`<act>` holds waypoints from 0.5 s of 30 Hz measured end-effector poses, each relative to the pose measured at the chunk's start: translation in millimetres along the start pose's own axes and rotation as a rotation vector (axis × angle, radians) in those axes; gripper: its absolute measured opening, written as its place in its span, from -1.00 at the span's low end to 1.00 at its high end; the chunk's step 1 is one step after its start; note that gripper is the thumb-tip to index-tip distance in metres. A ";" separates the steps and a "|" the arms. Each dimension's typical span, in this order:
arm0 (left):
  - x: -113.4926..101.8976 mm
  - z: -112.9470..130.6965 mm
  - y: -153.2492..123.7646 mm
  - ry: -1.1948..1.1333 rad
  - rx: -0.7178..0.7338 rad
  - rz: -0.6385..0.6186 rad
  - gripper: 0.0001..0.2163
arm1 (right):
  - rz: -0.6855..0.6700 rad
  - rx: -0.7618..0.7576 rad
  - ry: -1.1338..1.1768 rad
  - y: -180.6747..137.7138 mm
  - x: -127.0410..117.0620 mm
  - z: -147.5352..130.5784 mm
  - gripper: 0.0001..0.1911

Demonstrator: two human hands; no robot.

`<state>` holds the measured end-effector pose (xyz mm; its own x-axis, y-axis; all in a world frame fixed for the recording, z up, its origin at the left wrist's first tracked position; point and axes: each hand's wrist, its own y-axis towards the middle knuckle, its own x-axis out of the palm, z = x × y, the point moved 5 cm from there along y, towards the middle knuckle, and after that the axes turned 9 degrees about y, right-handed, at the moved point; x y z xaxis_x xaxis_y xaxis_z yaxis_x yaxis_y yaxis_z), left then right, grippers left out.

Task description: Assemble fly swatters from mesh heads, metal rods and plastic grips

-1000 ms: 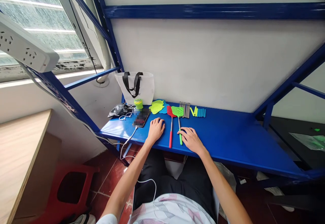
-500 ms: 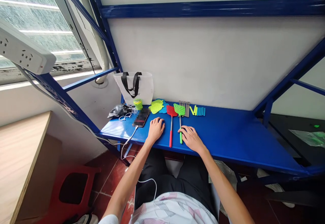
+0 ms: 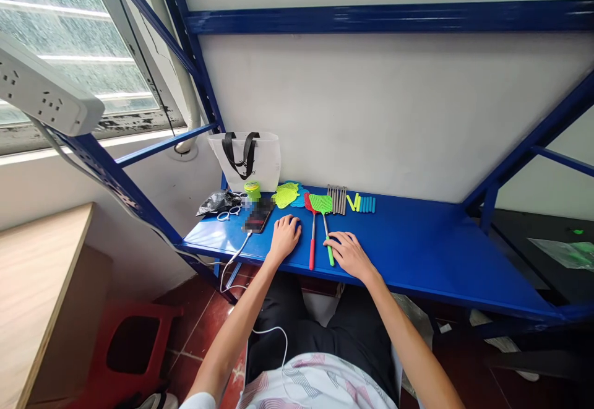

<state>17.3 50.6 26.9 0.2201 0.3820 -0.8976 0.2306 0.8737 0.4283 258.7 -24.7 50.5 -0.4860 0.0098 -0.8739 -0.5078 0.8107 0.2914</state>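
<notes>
My left hand (image 3: 285, 236) lies palm down on the blue table (image 3: 417, 242), fingers stretched out and holding nothing. It rests between a phone (image 3: 263, 216) and a red fly swatter (image 3: 312, 253). My right hand (image 3: 348, 253) has its fingers on the handle of a green fly swatter (image 3: 330, 254), which lies tilted with its head to the left. The green head partly covers the red one. Behind stand a row of grey metal rods (image 3: 337, 198), several blue tubes (image 3: 367, 204) and a few yellow tubes (image 3: 354, 202). Loose yellow swatter heads (image 3: 286, 195) overlap blue ones (image 3: 301, 198).
A white bag (image 3: 264, 155) with black handles stands at the back left, behind a green tub (image 3: 252, 190). Black plastic (image 3: 218, 201) and white rings (image 3: 228, 213) lie left. A white cable (image 3: 237, 250) runs from the phone over the table edge. Blue frame posts flank the table.
The green swatter's head has swung left over the red swatter's head, its handle end shifting slightly right under my right hand. My left hand has stayed in place.
</notes>
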 end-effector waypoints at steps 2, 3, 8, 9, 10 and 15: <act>0.0 -0.5 0.3 -0.006 -0.005 -0.003 -0.71 | -0.015 -0.010 -0.010 -0.1 0.9 -0.2 -0.54; -0.2 -1.0 0.5 -0.012 -0.009 -0.005 -0.71 | -0.020 -0.013 -0.015 -0.1 1.3 0.1 -0.51; -2.8 1.1 1.4 -0.150 -0.008 -0.042 -0.72 | -0.046 -0.025 -0.018 -0.3 5.0 4.8 -0.37; -3.0 3.8 1.3 -0.198 -0.007 -0.058 -0.71 | -0.052 -0.028 -0.014 -0.3 5.8 6.0 -0.35; -3.0 7.5 1.2 -0.246 -0.009 -0.077 -0.69 | -0.060 -0.035 -0.010 -0.3 6.7 7.1 -0.34; -2.5 32.0 -0.7 -0.372 -0.082 -0.130 -0.63 | -0.099 -0.113 0.008 -1.1 10.2 8.5 -0.24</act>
<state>46.9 39.3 32.2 0.5259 0.1443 -0.8382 0.2059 0.9346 0.2901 260.3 -20.5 38.0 -0.4351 -0.0720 -0.8975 -0.6301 0.7364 0.2464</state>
